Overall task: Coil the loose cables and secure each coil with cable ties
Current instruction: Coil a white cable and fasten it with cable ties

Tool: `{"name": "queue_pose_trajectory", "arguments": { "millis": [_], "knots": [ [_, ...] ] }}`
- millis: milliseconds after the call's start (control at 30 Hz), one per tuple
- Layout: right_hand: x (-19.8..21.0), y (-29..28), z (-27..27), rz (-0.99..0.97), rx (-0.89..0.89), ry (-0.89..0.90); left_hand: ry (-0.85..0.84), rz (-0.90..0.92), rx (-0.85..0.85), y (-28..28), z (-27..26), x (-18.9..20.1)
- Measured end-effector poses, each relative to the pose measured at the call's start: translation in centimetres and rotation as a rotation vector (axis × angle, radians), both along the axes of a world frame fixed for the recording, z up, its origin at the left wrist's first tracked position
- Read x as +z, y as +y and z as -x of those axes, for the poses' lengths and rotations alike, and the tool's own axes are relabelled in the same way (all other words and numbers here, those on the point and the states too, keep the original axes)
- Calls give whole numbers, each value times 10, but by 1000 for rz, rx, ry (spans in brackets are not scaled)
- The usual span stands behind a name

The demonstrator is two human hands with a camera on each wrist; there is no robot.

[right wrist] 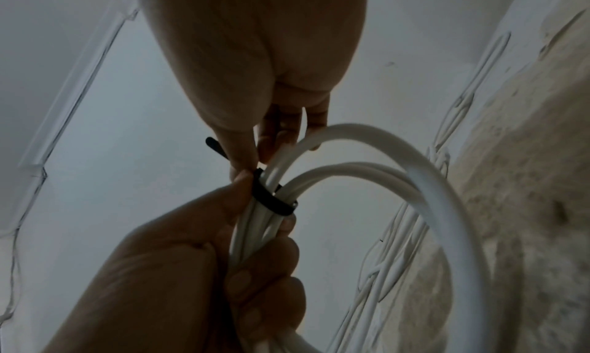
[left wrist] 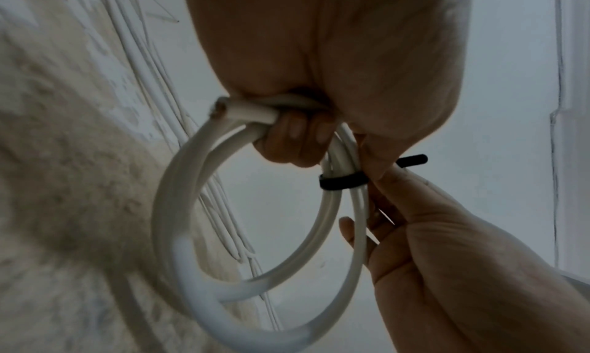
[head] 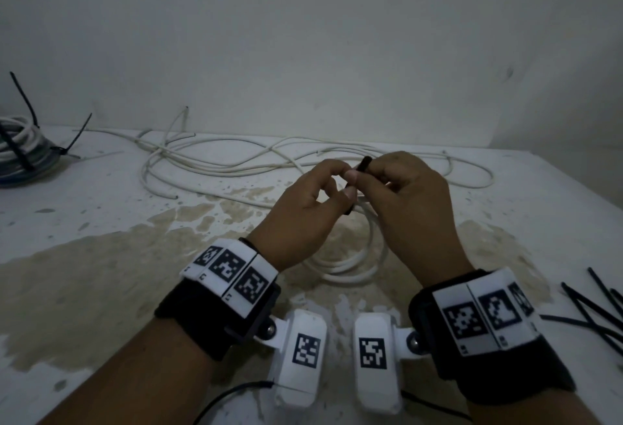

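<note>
The white coil is held above the table, its turns gripped together by the left hand so they cannot spring apart. A black cable tie is wrapped around them; its tail seems pinched by the right hand, probably for tightening.

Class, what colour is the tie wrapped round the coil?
Black; the cable tie shows best in the left wrist view.
</note>
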State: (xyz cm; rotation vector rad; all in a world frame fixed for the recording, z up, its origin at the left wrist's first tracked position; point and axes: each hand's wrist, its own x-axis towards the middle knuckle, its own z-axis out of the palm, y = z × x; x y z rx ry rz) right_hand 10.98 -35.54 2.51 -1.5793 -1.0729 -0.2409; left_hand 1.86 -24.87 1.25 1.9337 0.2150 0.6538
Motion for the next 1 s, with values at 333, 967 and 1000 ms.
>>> {"name": "queue_pose_trajectory", "arguments": {
  "millis": [333,967,1000],
  "knots": [
    [12,-7,-3,-84,-28,-50,72,89,10,1,-1,0],
    [0,-5,-5,205,-5,-23,122,13,29,5,0,-3],
    [-1,-5,-5,221,-5,-31,133,0,4,4,-1,-4]
  ]
}}
